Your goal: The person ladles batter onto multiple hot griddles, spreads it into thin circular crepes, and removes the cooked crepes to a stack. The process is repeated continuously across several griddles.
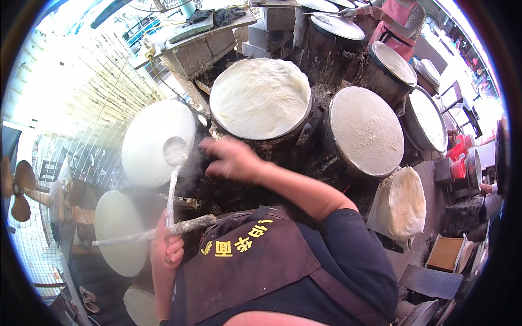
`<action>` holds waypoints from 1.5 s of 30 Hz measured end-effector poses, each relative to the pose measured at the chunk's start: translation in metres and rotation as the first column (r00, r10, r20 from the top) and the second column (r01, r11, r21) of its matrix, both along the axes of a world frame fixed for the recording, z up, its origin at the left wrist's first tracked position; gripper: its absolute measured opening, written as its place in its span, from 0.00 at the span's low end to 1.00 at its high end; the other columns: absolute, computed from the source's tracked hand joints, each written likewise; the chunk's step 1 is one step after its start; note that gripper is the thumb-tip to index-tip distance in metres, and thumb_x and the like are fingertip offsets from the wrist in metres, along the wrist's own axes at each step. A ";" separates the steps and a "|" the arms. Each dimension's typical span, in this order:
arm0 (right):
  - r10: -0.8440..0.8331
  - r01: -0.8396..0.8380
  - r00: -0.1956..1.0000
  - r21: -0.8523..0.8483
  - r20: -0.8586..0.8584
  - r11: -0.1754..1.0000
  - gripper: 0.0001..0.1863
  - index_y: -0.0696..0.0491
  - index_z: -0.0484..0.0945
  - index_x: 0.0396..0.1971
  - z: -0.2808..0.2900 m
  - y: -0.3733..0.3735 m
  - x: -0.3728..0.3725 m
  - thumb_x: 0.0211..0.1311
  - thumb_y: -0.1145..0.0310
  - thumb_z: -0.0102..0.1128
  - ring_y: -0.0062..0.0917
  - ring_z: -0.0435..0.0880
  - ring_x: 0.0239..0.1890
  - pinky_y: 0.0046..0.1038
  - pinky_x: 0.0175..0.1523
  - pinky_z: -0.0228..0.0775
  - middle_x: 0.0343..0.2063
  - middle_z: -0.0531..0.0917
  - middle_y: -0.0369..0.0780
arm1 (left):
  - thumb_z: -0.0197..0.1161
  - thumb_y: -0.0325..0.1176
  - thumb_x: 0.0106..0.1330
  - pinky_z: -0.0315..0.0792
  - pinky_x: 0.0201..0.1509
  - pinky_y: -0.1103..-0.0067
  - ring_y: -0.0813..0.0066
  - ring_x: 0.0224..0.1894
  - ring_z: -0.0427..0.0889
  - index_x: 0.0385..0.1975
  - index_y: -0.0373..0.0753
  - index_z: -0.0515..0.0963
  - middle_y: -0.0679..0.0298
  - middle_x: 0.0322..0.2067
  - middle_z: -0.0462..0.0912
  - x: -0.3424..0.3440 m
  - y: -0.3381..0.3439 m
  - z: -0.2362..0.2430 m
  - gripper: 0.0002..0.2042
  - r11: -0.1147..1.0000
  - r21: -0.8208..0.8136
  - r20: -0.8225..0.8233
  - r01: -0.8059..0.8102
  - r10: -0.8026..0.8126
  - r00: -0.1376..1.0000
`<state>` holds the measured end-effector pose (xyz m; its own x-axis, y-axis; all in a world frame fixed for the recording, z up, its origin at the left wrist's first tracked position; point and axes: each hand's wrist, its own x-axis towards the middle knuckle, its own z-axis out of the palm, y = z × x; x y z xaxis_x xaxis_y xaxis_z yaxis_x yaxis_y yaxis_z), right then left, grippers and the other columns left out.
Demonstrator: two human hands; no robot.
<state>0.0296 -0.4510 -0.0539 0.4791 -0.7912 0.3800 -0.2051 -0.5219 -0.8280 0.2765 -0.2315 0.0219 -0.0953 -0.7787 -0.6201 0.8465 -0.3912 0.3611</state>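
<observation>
My left hand (166, 244) is closed round the handle of a ladle (176, 150). The ladle's round bowl is over a white-coated round pan (144, 138) at the left, where steam rises. A long, white-crusted stick (125, 237) crosses at my left hand; whether the fingers also grip it I cannot tell. To the right of that pan, my right hand (231, 158) is slightly blurred, fingers apart and nothing visible in them. It is just below a large round pan filled with a pale, wrinkled sheet (260, 98).
Another pale-topped drum (367, 132) stands at the right, beside a bulky pale folded sheet (402, 204). Below left lies a pale disc (120, 232), near a fan (23, 190). A person in a pink apron (397, 27) works among drums at the far right.
</observation>
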 end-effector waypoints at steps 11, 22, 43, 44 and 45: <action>-0.752 0.885 0.418 0.042 -0.510 0.463 0.42 0.55 0.65 0.61 -0.044 -0.223 -0.227 0.42 0.64 0.71 0.41 0.77 0.54 0.35 0.59 0.67 0.51 0.78 0.48 | 0.34 0.44 0.77 0.50 0.08 0.86 0.83 0.10 0.51 0.69 0.62 0.52 0.69 0.21 0.65 -0.076 -0.041 0.030 0.21 0.987 0.022 -0.120 -0.158 0.159 0.980; -0.637 0.679 0.733 0.197 -0.239 0.707 0.14 0.47 0.83 0.41 0.040 -0.197 -0.182 0.55 0.62 0.57 0.41 0.82 0.45 0.34 0.51 0.71 0.39 0.84 0.47 | 0.33 0.36 0.77 0.50 0.11 0.85 0.82 0.12 0.51 0.71 0.61 0.46 0.69 0.20 0.61 -0.089 -0.024 0.034 0.24 0.980 -0.122 -0.207 -0.156 0.129 0.970; -0.945 0.871 0.320 0.413 -0.065 0.267 0.15 0.57 0.79 0.46 0.150 0.233 -0.568 0.57 0.75 0.62 0.25 0.83 0.39 0.28 0.47 0.76 0.38 0.84 0.39 | 0.43 0.42 0.76 0.55 0.06 0.89 0.88 0.10 0.55 0.70 0.60 0.50 0.68 0.21 0.64 -0.068 0.030 0.007 0.24 0.927 -0.137 0.034 0.348 -0.347 0.937; -0.964 0.977 0.156 0.177 -0.214 0.119 0.14 0.57 0.80 0.45 0.171 0.254 -0.582 0.58 0.74 0.60 0.25 0.83 0.39 0.27 0.46 0.74 0.36 0.85 0.37 | 0.42 0.41 0.76 0.55 0.05 0.90 0.88 0.10 0.55 0.70 0.60 0.50 0.69 0.21 0.64 -0.069 0.029 0.006 0.24 0.916 -0.136 0.066 0.376 -0.371 0.926; -0.929 0.973 -0.032 -0.224 -0.368 0.055 0.14 0.58 0.80 0.45 0.190 0.272 -0.600 0.60 0.71 0.59 0.24 0.82 0.37 0.27 0.45 0.73 0.36 0.85 0.37 | 0.42 0.40 0.76 0.55 0.05 0.90 0.88 0.10 0.55 0.70 0.59 0.50 0.69 0.20 0.63 -0.070 0.029 -0.002 0.24 0.909 -0.175 0.040 0.377 -0.376 0.926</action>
